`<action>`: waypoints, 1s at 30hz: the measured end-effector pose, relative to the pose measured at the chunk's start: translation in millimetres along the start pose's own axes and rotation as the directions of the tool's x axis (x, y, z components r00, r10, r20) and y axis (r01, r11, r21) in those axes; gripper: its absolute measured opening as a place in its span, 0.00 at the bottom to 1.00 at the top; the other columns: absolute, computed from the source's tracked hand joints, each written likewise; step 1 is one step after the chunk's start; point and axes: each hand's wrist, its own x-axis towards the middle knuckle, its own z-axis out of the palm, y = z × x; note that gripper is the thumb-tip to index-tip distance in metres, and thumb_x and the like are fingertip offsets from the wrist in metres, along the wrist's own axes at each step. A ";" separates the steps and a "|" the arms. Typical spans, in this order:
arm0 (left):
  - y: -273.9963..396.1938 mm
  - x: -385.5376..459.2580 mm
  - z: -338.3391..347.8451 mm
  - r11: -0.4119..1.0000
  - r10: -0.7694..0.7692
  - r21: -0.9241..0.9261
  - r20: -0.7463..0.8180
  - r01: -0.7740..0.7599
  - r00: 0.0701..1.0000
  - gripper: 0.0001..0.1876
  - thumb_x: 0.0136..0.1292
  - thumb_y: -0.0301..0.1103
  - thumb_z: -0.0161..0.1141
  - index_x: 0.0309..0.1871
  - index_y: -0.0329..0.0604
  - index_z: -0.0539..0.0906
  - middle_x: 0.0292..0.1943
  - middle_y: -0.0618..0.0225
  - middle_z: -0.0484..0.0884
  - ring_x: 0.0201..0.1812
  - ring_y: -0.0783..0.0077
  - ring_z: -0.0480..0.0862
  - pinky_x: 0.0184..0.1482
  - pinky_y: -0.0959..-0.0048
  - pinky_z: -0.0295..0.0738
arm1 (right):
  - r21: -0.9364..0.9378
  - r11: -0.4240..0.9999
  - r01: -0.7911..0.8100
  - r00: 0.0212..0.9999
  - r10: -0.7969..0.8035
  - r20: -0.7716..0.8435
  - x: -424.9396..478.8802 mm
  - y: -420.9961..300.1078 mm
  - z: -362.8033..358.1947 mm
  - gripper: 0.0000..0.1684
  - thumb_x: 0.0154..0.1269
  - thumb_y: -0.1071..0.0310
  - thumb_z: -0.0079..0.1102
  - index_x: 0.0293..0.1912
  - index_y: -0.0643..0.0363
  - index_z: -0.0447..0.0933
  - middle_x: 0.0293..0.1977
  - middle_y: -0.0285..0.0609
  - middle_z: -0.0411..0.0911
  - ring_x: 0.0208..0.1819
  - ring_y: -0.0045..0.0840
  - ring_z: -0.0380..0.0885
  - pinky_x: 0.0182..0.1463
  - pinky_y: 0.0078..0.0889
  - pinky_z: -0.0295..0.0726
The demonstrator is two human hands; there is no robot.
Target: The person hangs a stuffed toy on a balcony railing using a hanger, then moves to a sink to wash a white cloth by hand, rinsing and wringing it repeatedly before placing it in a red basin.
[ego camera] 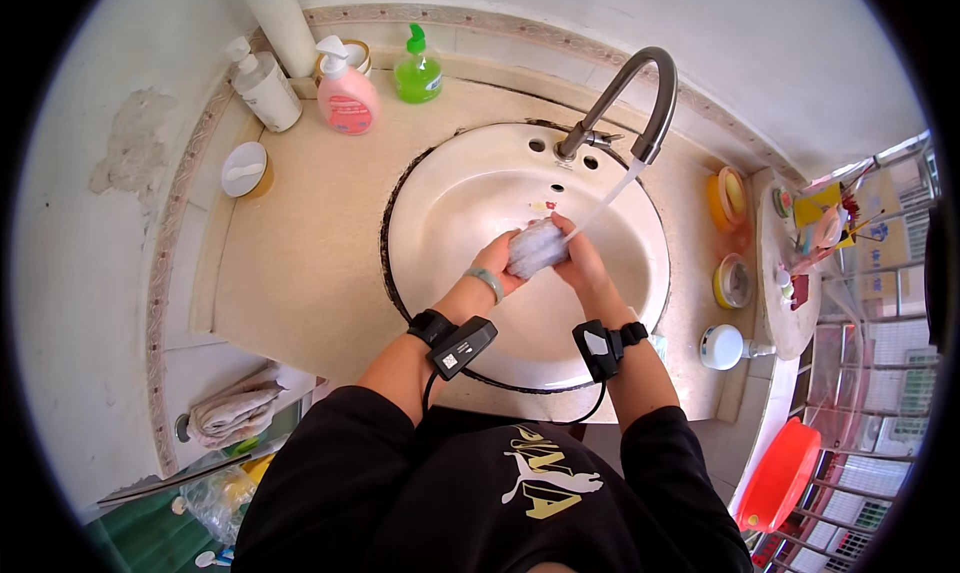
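Note:
Between my two hands I hold a bundled, wet-looking light grey cloth (537,249) over the basin. My left hand (498,258) grips its left side, and a pale green bangle circles that wrist. On the opposite side my right hand (580,256) closes around the cloth. A stream of water (609,204) runs from the curved metal faucet (660,104) and strikes the cloth near my right fingers. Below lies the white oval sink (450,190), with a small red flower mark on its inner wall. What the fingers do underneath the cloth is hidden.
On the counter (315,228) at back left stand a white pump bottle (270,92), a pink pump bottle (348,100) and a green soap dispenser (418,74). A small bowl (246,169) sits left. Rightward are a yellow container (733,280), a white jar (721,347) and a red basin (784,479).

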 end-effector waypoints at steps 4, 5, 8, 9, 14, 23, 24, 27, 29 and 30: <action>1.6 -38.0 36.1 0.926 -0.375 -0.100 -0.335 0.364 0.864 0.28 0.63 0.56 0.39 0.54 0.42 0.67 0.50 0.63 0.72 0.53 0.67 0.71 0.55 0.63 0.65 | -0.433 0.842 0.323 0.914 -0.395 -0.087 -5.4 1.7 12.2 0.21 0.50 0.66 0.60 0.45 0.62 0.69 0.36 0.43 0.74 0.36 0.31 0.74 0.43 0.32 0.73; -1.7 -37.5 36.6 0.951 -0.302 -0.105 -0.102 0.292 0.948 0.29 0.63 0.57 0.38 0.54 0.41 0.67 0.50 0.63 0.71 0.53 0.67 0.70 0.56 0.63 0.64 | -0.630 0.676 0.382 0.867 -0.499 -0.009 -11.3 4.1 18.1 0.21 0.49 0.67 0.60 0.45 0.63 0.70 0.36 0.44 0.74 0.36 0.31 0.74 0.43 0.31 0.73; -13.1 -9.9 29.7 0.978 -0.046 -0.181 0.308 0.106 0.950 0.28 0.62 0.60 0.35 0.46 0.45 0.71 0.43 0.65 0.75 0.45 0.68 0.74 0.48 0.63 0.70 | -0.877 0.132 0.461 0.736 -0.608 0.296 -29.5 6.1 27.9 0.23 0.49 0.70 0.58 0.47 0.66 0.69 0.39 0.48 0.73 0.37 0.34 0.74 0.42 0.26 0.72; -16.0 -1.6 29.9 0.980 -0.032 -0.174 0.337 0.096 0.941 0.26 0.62 0.59 0.36 0.44 0.46 0.72 0.40 0.65 0.75 0.43 0.68 0.75 0.47 0.64 0.70 | -0.858 0.216 0.466 0.765 -0.585 0.269 -37.0 4.4 24.0 0.22 0.50 0.70 0.57 0.47 0.67 0.69 0.40 0.48 0.72 0.38 0.33 0.75 0.43 0.26 0.72; -27.2 6.2 50.3 0.993 -0.042 -0.092 0.288 0.071 0.957 0.11 0.61 0.43 0.51 0.35 0.45 0.73 0.32 0.66 0.75 0.35 0.68 0.77 0.42 0.68 0.74 | -0.798 0.496 0.343 0.901 -0.414 0.129 -74.2 -19.2 10.0 0.19 0.56 0.71 0.51 0.48 0.69 0.70 0.39 0.48 0.74 0.39 0.26 0.74 0.45 0.24 0.71; -33.0 30.2 75.9 0.964 0.017 -0.265 0.067 0.002 0.998 0.03 0.56 0.26 0.51 0.33 0.45 0.70 0.23 0.67 0.72 0.25 0.70 0.75 0.30 0.69 0.77 | -0.743 0.612 0.270 0.938 -0.341 0.060 -77.5 -70.1 -7.6 0.14 0.62 0.69 0.47 0.43 0.67 0.74 0.34 0.38 0.77 0.38 0.16 0.71 0.43 0.18 0.69; -32.3 39.0 69.5 0.959 0.027 -0.284 0.075 -0.005 0.997 0.04 0.55 0.24 0.51 0.34 0.44 0.70 0.23 0.66 0.72 0.25 0.70 0.75 0.28 0.71 0.76 | -0.767 0.579 0.276 0.928 -0.369 0.055 -69.7 -73.1 -8.5 0.14 0.62 0.69 0.47 0.43 0.67 0.74 0.33 0.38 0.77 0.37 0.16 0.71 0.43 0.17 0.69; -32.3 41.0 66.1 0.969 -0.017 -0.243 0.098 0.040 0.995 0.06 0.55 0.23 0.52 0.34 0.46 0.71 0.26 0.68 0.73 0.25 0.74 0.74 0.27 0.75 0.75 | -0.777 0.551 0.305 0.888 -0.459 0.023 -37.8 -79.7 -21.4 0.13 0.62 0.67 0.48 0.39 0.68 0.75 0.29 0.37 0.77 0.32 0.16 0.72 0.37 0.18 0.70; -30.9 32.7 65.8 0.980 -0.023 -0.193 0.093 0.041 0.995 0.06 0.55 0.23 0.53 0.35 0.46 0.71 0.28 0.69 0.73 0.25 0.75 0.73 0.28 0.77 0.75 | -0.785 0.536 0.309 0.868 -0.496 0.003 -12.6 -85.6 -23.9 0.13 0.62 0.66 0.48 0.36 0.67 0.76 0.26 0.37 0.77 0.28 0.17 0.72 0.34 0.19 0.71; -31.0 27.6 65.3 0.985 -0.009 -0.172 0.082 0.023 0.997 0.07 0.55 0.23 0.52 0.36 0.44 0.71 0.29 0.67 0.74 0.25 0.75 0.73 0.27 0.77 0.75 | -0.823 0.467 0.322 0.838 -0.545 0.019 2.7 -88.9 -26.4 0.13 0.62 0.66 0.48 0.34 0.67 0.76 0.24 0.37 0.76 0.26 0.17 0.72 0.32 0.20 0.70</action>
